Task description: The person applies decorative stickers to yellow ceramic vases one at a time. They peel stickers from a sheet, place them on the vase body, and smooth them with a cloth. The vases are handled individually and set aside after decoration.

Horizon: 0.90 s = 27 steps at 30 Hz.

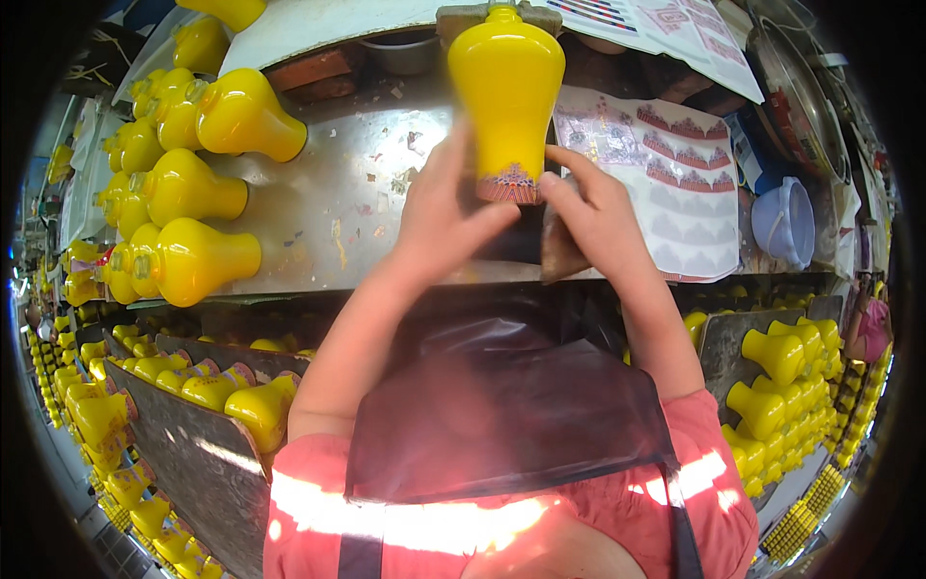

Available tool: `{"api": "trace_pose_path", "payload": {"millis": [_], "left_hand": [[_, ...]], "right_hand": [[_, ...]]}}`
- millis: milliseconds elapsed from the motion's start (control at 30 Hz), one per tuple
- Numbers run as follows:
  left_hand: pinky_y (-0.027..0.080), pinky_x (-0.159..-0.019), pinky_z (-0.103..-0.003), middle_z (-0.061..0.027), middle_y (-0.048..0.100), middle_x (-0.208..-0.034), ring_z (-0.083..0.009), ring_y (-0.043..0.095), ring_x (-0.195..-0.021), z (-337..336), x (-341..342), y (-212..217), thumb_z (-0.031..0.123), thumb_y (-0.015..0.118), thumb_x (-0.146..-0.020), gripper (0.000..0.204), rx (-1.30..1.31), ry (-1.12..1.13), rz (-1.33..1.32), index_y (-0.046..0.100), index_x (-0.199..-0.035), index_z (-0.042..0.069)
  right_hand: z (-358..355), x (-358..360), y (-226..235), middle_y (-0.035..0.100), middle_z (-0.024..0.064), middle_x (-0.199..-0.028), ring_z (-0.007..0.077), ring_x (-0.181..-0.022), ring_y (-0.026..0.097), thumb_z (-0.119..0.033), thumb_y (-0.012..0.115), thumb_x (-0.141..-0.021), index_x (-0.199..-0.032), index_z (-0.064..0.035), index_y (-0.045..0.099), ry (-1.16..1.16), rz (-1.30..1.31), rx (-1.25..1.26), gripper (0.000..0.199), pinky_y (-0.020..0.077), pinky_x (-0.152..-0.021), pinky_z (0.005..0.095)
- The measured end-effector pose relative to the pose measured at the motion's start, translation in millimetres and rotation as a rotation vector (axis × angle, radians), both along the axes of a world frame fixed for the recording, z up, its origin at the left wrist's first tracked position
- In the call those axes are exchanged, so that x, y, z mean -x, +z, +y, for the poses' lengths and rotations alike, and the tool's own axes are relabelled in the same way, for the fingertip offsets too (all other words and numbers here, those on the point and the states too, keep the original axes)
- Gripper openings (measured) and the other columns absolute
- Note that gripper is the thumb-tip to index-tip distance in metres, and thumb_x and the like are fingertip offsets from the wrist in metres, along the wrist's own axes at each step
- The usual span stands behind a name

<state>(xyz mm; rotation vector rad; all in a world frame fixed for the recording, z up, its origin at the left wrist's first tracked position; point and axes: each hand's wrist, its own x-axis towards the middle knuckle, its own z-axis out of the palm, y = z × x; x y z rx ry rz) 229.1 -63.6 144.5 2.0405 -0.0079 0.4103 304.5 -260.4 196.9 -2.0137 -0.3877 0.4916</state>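
Observation:
In front of me a glossy yellow vase lies with its neck pointing away, its neck end at a metal support. A patterned decal band wraps its narrow foot, which faces me. My left hand is open at the left of the foot, fingers stretched along the vase and partly blurred, thumb toward the band. At the right edge of the foot is my right hand, its thumb and forefinger apart and seeming to touch the vase beside the band. Its other fingers are partly hidden.
Several yellow vases lie at the left of the metal worktop. Decal sheets lie right of my hands, beside a pale blue bucket. Boards loaded with more yellow vases stand below on both sides.

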Motion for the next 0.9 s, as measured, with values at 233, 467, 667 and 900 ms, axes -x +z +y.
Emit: {"api": "trace_pose_path", "payload": {"millis": [233,467,667,900], "left_hand": [[0.051,-0.098,-0.036,-0.0188,0.053,-0.144,-0.0233,0.062,-0.111,-7.7,-9.1,0.5,0.023,0.063,-0.098,0.079,0.032,0.069,0.080,0.024,-0.164,0.002],[0.040,-0.114,-0.049,-0.0264,0.048,-0.148,-0.0429,0.048,-0.136,-15.8,-4.5,-1.5,0.030,0.074,-0.089,0.087,0.055,0.124,0.037,0.031,-0.159,0.002],[0.049,-0.105,-0.043,-0.0239,0.050,-0.145,-0.0359,0.059,-0.125,-19.6,1.1,-9.5,0.017,0.089,-0.077,0.093,-0.316,0.200,-0.140,0.042,-0.156,0.001],[0.047,-0.105,-0.037,-0.0179,0.049,-0.148,-0.0253,0.059,-0.122,4.7,-0.3,-15.1,0.027,0.061,-0.102,0.073,0.108,-0.048,0.014,0.029,-0.163,0.002]], "right_hand": [[18.3,4.5,-0.9,0.074,0.0177,-0.091,0.0185,-0.076,0.067,-0.044,0.070,-0.095,-0.142,-0.0016,0.060,0.018,-0.119,0.205,0.064,0.0528,-0.074,0.0334],[4.4,-3.2,-13.3,0.072,0.0151,-0.088,0.0189,-0.078,0.068,-0.041,0.062,-0.100,-0.142,-0.0033,0.061,0.027,0.153,-0.076,0.056,0.0522,-0.073,0.0331],[-2.9,-5.3,-19.4,0.071,0.0097,-0.105,0.0105,-0.091,0.063,-0.021,0.056,-0.103,-0.149,-0.0033,0.055,0.139,0.072,-0.181,0.050,0.0516,-0.085,0.0281],[-3.1,-5.7,-7.7,0.074,0.0163,-0.105,0.0164,-0.086,0.066,-0.034,0.067,-0.095,-0.149,-0.0030,0.054,0.061,0.133,-0.090,0.063,0.0532,-0.083,0.0328]]}}
